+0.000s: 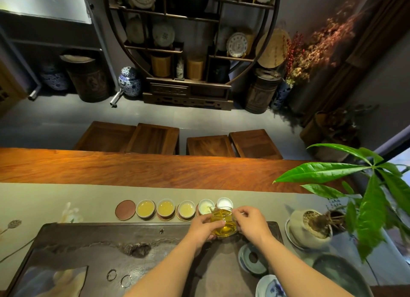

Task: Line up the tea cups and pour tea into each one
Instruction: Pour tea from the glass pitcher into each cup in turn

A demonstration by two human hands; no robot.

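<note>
Several small white tea cups stand in a row on the cloth runner behind the dark tea tray (pixel 88 248). Three of them (pixel 145 208) (pixel 166 208) (pixel 186 208) hold yellow tea. A fourth cup (pixel 204 206) has a little tea in it, and the spout of the glass pitcher (pixel 223 222) tips over it. A fifth cup (pixel 224 202) looks white inside. My left hand (pixel 205 228) and my right hand (pixel 251 222) both grip the pitcher of amber tea. An empty round coaster (pixel 125 209) lies at the row's left end.
A potted plant (pixel 310 225) with large green leaves stands at the right. Blue-and-white gaiwan pieces (pixel 251 258) (pixel 269 286) and a dark bowl (pixel 339 274) sit near the front right. Two small rings (pixel 111 275) lie on the tray. Wooden stools stand beyond the table.
</note>
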